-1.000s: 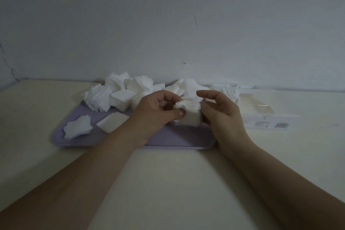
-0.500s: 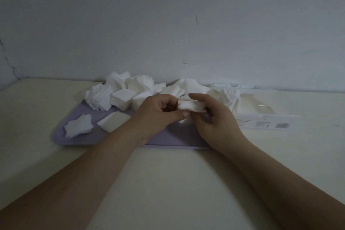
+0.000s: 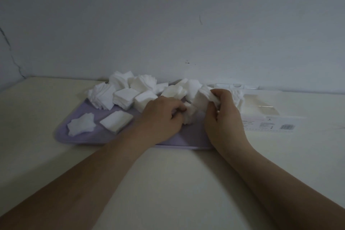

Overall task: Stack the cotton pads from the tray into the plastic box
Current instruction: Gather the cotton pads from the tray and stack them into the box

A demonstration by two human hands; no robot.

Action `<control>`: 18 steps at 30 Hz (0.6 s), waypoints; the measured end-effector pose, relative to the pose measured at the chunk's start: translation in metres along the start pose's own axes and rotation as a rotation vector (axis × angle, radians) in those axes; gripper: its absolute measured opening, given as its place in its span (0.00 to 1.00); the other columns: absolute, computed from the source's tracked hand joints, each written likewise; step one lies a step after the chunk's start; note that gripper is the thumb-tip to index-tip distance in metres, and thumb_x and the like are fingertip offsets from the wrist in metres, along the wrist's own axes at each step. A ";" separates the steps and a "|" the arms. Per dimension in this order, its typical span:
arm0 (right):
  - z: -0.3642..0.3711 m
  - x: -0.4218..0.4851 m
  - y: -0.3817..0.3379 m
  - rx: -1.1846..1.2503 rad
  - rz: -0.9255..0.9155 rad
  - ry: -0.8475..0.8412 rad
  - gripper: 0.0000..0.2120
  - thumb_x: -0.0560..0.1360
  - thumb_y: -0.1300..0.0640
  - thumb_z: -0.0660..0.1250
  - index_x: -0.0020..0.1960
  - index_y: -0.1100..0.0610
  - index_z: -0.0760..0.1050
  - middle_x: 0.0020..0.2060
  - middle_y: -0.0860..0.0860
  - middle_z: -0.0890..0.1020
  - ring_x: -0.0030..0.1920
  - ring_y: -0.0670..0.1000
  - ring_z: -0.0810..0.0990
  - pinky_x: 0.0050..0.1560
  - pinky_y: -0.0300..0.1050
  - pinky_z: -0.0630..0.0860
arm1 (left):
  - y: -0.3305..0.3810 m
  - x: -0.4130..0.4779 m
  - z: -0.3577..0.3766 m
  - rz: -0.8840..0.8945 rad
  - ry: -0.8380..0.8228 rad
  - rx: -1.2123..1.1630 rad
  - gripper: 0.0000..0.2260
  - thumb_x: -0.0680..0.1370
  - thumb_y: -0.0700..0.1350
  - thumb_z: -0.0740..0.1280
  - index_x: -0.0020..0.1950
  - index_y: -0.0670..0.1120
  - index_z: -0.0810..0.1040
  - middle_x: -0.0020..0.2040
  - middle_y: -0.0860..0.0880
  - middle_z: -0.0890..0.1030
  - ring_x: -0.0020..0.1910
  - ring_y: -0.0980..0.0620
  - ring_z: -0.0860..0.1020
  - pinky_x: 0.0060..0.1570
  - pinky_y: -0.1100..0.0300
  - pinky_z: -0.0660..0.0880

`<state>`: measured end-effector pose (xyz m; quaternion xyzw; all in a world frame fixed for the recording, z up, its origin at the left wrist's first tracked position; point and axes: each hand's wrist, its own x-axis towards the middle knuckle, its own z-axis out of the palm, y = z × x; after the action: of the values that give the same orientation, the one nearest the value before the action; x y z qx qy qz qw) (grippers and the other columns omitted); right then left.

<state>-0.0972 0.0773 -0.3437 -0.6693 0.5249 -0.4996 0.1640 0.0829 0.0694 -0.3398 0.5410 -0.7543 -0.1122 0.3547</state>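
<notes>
Right hand curled round a thick wad of cotton pads, held just above the tray, probably ready to carry rightward. Left hand pinches a smaller clump low on the tray, likely squaring it up. Loose heaps crowd the tray's far side. Plastic box sits just right of the tray with some pads inside; most not yet moved.

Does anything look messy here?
Yes. The cotton pads lie in tumbled, leaning heaps along the back of the tray, and the small pile at its front left is fanned out crooked, not squared.
</notes>
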 end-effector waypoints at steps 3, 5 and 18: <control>0.000 0.001 0.002 0.003 0.025 -0.006 0.09 0.82 0.60 0.60 0.60 0.52 0.72 0.44 0.42 0.78 0.44 0.43 0.75 0.40 0.28 0.68 | -0.006 0.000 -0.002 -0.092 0.030 -0.063 0.12 0.73 0.53 0.68 0.54 0.55 0.81 0.50 0.54 0.83 0.49 0.54 0.81 0.53 0.52 0.79; 0.001 0.002 0.003 0.018 0.055 -0.007 0.10 0.82 0.60 0.60 0.62 0.53 0.72 0.46 0.43 0.79 0.46 0.47 0.77 0.46 0.39 0.71 | -0.009 -0.001 -0.002 -0.128 -0.027 -0.002 0.18 0.70 0.58 0.70 0.58 0.54 0.80 0.51 0.54 0.82 0.49 0.52 0.81 0.53 0.50 0.80; 0.001 0.002 0.006 0.018 0.106 -0.024 0.13 0.82 0.60 0.58 0.66 0.52 0.71 0.53 0.45 0.79 0.50 0.46 0.76 0.47 0.35 0.67 | -0.005 0.005 -0.008 -0.391 -0.010 -0.433 0.10 0.71 0.39 0.75 0.49 0.48 0.79 0.43 0.47 0.83 0.39 0.55 0.78 0.40 0.64 0.74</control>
<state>-0.0997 0.0726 -0.3473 -0.6451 0.5528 -0.4870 0.2025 0.0910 0.0647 -0.3340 0.5872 -0.5960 -0.3396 0.4297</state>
